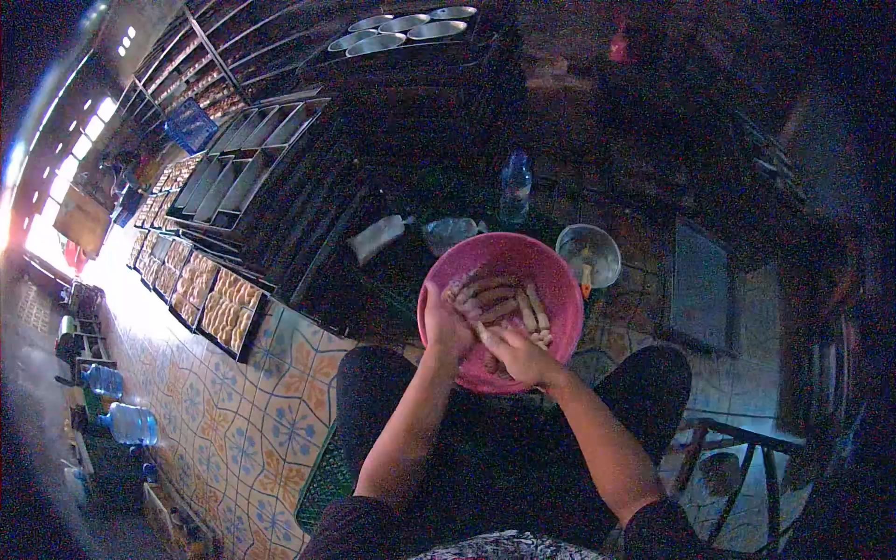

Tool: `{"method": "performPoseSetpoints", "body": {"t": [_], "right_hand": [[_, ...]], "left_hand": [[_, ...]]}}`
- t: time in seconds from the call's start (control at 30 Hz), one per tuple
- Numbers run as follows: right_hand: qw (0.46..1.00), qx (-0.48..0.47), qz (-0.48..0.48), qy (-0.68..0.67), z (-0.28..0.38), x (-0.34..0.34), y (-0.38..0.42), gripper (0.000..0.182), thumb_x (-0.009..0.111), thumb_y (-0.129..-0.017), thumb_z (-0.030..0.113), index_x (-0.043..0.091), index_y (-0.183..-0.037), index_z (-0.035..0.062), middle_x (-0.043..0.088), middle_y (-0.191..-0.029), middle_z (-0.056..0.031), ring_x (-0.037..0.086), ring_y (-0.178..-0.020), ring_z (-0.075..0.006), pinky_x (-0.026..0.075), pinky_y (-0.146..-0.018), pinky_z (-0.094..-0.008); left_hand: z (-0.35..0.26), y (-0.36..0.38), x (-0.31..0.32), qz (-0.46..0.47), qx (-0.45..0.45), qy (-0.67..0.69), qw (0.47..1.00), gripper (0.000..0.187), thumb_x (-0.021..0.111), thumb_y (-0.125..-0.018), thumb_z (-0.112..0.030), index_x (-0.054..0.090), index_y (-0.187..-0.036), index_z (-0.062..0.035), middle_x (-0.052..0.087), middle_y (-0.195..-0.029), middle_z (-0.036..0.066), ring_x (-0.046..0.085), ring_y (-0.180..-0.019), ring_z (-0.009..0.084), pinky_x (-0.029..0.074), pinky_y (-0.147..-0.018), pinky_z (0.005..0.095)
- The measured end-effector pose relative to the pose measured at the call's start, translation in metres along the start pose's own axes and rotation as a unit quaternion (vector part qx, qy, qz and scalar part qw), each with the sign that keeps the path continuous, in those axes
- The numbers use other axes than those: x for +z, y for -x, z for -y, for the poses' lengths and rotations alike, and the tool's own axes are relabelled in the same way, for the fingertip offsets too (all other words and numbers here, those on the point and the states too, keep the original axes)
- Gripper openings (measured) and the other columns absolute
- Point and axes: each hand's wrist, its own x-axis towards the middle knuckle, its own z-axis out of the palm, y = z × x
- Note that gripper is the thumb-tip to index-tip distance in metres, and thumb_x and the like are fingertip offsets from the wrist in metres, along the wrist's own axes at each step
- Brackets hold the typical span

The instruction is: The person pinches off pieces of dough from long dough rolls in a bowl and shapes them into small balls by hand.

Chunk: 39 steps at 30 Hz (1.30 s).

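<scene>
The left hand (449, 325), fingers partly extended, was at the left side of the pink basin (504, 250) in the frame's centre; the right hand (520, 357), fingers bent, was just beside it. Whether either gripped anything could not be told. Finger-shaped pieces (533, 312) lay in the basin, above and right of the hands. A metal bowl (607, 250) sat right of the basin; bun trays (231, 311) lay centre left.

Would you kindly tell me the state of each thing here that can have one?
Pink basin: open, partly filled
Pale pieces: loose, overlapping
Left hand: inside basin, grip unclear
Right hand: inside basin, grip unclear
Metal bowl: open
Orange-handled tool: over the bowl's rim
Clear bottle: standing or lying, unclear
Nearest roll tray: filled in rows
</scene>
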Motion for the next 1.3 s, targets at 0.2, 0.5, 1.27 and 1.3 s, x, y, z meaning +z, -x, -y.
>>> {"method": "performPoseSetpoints", "body": {"t": [0.2, 0.5, 1.27, 1.3], "right_hand": [[0.991, -0.009, -0.075, -0.112, -0.06, 0.019, -0.023, 0.039, 0.057, -0.101, 0.034, 0.066, -0.129, 0.0085, 0.067, -0.125, -0.0209, 0.056, -0.126, -0.033, 0.042, -0.108, -0.0424], [0.995, 0.023, -0.01, -0.094, -0.031, 0.001, -0.012, 0.022, 0.071, -0.094, 0.018, 0.071, -0.102, -0.0017, 0.074, -0.093, -0.0138, 0.072, -0.077, -0.0174, 0.058, -0.07, -0.0325], [0.968, -0.062, -0.241, -0.016, 0.004, -0.076, 0.016, 0.025, 0.072, -0.093, 0.028, 0.073, -0.092, 0.0026, 0.071, -0.074, -0.0035, 0.063, -0.063, -0.0126, 0.05, -0.061, -0.0303], [0.967, 0.003, -0.247, 0.056, 0.01, -0.079, 0.019, 0.03, 0.071, -0.093, 0.032, 0.074, -0.089, 0.0025, 0.072, -0.076, -0.0054, 0.066, -0.069, -0.0145, 0.051, -0.067, -0.0316]], "left_hand": [[0.005, -0.002, 0.006, -0.039, -0.027, 0.0, 0.999, 0.047, 0.042, -0.107, -0.048, 0.052, -0.119, -0.0038, 0.062, -0.099, 0.01, 0.054, -0.077, 0.0185, 0.049, -0.069, 0.0376], [-0.003, -0.001, 0.005, -0.095, 0.027, -0.073, 0.993, 0.04, 0.055, -0.102, -0.045, 0.055, -0.117, -0.0079, 0.063, -0.091, 0.008, 0.063, -0.08, 0.0189, 0.051, -0.071, 0.0349], [0.019, 0.022, 0.028, 0.254, 0.085, -0.679, 0.683, 0.035, 0.062, -0.099, -0.022, 0.061, -0.129, -0.003, 0.07, -0.116, 0.016, 0.065, -0.109, 0.0264, 0.048, -0.097, 0.0365], [0.018, 0.018, 0.025, 0.25, 0.119, -0.689, 0.669, 0.034, 0.062, -0.1, -0.022, 0.062, -0.127, -0.0021, 0.069, -0.116, 0.016, 0.065, -0.109, 0.0279, 0.047, -0.098, 0.0372]]}}
